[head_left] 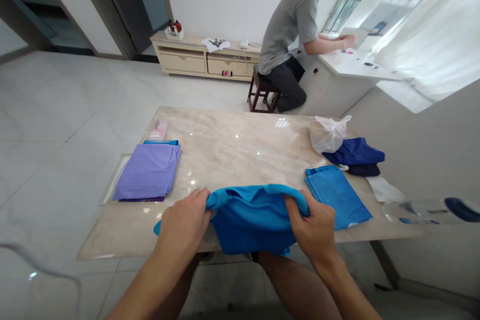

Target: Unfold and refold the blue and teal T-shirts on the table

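A bright blue cloth [255, 220], perhaps a garment, hangs between my two hands at the near edge of the marble-patterned table [232, 145]. My left hand [189, 215] is closed on its left upper corner. On the opposite upper corner, my right hand [313, 220] grips the cloth with the thumb on the near side. The top edge is bunched and curves between the hands, while the lower part drops past the table edge above my legs. Just right of my right hand lies a folded blue cloth [339, 195].
Folded purple cloth [148, 170] lies at the table's left. A tied white plastic bag [330, 132], dark blue cloth [356, 152] and a clear bottle [431, 210] are on the right. Beyond, a person [292, 30] sits on a stool [262, 90] at a white desk [348, 62].
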The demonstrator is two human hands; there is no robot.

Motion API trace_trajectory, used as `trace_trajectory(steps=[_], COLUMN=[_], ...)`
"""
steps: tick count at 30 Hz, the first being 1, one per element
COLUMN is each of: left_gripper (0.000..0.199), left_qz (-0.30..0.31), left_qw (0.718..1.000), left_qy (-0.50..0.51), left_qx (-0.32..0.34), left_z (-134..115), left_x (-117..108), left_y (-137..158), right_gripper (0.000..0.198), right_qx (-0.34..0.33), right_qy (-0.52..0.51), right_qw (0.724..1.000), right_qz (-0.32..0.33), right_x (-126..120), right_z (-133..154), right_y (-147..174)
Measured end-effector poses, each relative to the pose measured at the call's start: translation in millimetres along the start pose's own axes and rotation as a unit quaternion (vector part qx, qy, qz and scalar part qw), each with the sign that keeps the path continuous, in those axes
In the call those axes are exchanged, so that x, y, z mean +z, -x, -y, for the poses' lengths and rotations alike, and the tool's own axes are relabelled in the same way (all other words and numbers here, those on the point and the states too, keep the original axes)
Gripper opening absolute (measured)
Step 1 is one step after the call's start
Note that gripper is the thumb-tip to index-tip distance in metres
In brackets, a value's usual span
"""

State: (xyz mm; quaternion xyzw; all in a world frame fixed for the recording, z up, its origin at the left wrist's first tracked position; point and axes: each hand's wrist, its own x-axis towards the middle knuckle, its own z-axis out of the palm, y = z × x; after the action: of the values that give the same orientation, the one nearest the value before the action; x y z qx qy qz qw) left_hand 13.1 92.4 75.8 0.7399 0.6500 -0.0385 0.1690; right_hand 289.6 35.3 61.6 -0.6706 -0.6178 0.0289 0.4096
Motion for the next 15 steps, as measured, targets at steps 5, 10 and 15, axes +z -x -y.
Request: trace_trajectory(steps=[5,10,15], left_gripper=[0.016,0.020,0.013], left_qz=[0.040,0.068,0.044], left_qw=[0.996,0.995,0.998], left_qy=[-0.074,-0.071,-0.042], left_qx=[0.011,0.026,0.000], left_z=[-0.1,9.1,24.4], left_x=[7.5,21.1,10.8], left_y=[-9.0,-24.5,9.6], right_gripper=[0.046,0.045,0.018], right_qx=[0.001,-0.014,-0.088], right_qy=[0.025,0.050,0.106], right_qw=[0.999,0.995,0.949], right_qz=[0.029,0.090,0.284], right_x=[11.1,32.7,16.1], right_z=[-33.0,-47.8,-30.0], right_y=[-1.9,-0.1,25.1])
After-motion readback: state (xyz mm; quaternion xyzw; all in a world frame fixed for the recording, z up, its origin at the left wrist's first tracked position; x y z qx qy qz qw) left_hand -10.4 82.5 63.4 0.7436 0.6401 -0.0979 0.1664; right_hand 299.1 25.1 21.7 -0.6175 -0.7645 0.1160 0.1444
